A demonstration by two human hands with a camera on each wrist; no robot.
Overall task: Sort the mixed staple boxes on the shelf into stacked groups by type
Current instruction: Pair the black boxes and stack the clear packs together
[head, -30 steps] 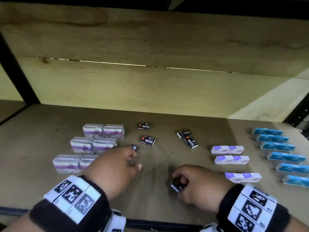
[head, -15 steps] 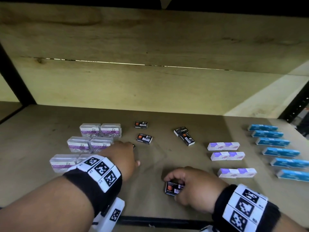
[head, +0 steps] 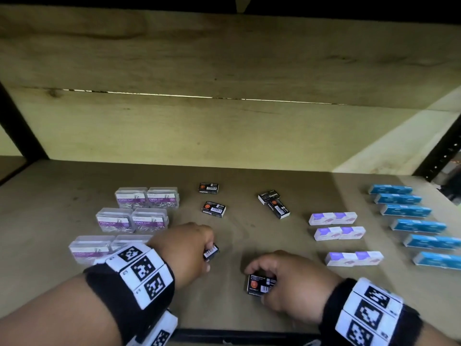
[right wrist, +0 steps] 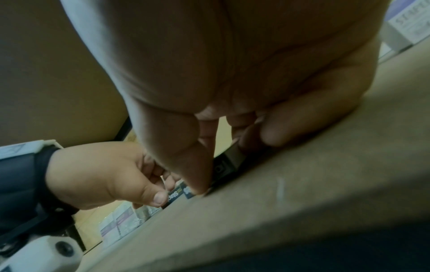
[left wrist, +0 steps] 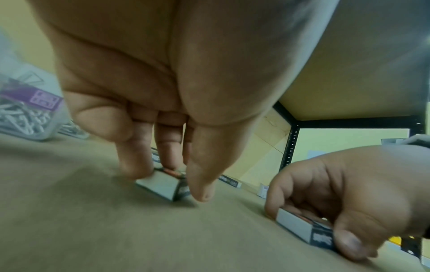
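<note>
My left hand [head: 199,248] pinches a small black staple box [head: 211,251] between thumb and fingers, low on the shelf board; the same box [left wrist: 163,185] shows under my fingers in the left wrist view. My right hand [head: 277,280] grips another black staple box [head: 259,283] flat on the board near the front edge, also seen as a box [right wrist: 223,165] under my thumb in the right wrist view. Two more black boxes [head: 213,209] lie behind, and a crossed pair [head: 274,204] sits to the right.
Clear paper-clip cases [head: 147,198] with purple labels stand at the left. White-and-purple boxes [head: 333,218] lie in a column right of centre, blue boxes [head: 405,210] in a column at far right. The shelf's back wall [head: 224,126] and black posts [head: 446,151] bound the space.
My left hand took hold of the small black box by the paper-clip cases and drew it toward me. My right hand kept its box and turned it label-up on the board.
</note>
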